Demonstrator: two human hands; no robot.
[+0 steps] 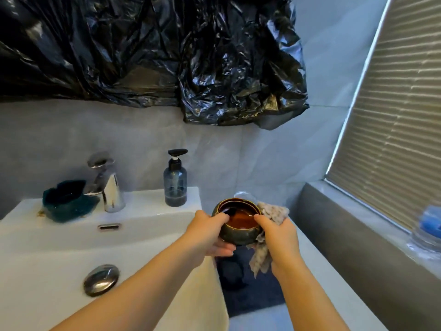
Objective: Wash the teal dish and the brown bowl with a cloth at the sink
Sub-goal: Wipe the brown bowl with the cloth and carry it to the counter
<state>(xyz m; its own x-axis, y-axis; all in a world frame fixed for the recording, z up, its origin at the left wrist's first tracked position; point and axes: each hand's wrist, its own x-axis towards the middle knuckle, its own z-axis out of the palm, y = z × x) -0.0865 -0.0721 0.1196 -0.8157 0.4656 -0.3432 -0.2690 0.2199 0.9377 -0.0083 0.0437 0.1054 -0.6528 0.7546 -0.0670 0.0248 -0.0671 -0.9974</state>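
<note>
Bowl (239, 222): brown inside, dark glazed outside, held upright in the air between both hands. It sits just past the right edge of the sink (47, 240), above a dark mat (250, 290) on the floor.

Left hand (210, 231): grips the bowl's left side, thumb hooked over the rim, fingers (224, 249) curled under the base.

Right hand (279, 237): fingers (261, 219) closed on the bowl's right rim with the cloth (274, 211) bunched in the palm. The cloth is pressed to the bowl's outer wall; one end sticks up behind the hand and the other hangs below the bowl.

Teal dish (66, 201): on the sink's back ledge, far left, just beside the tap (111, 192) and well apart from both hands.

Soap bottle (175, 185) stands right of the tap. Drain plug (101, 279) in the basin. Black plastic sheet (167, 56) covers the wall above. Blind (393, 139) at right, with a blurred plastic bottle (427, 230) on the sill.
</note>
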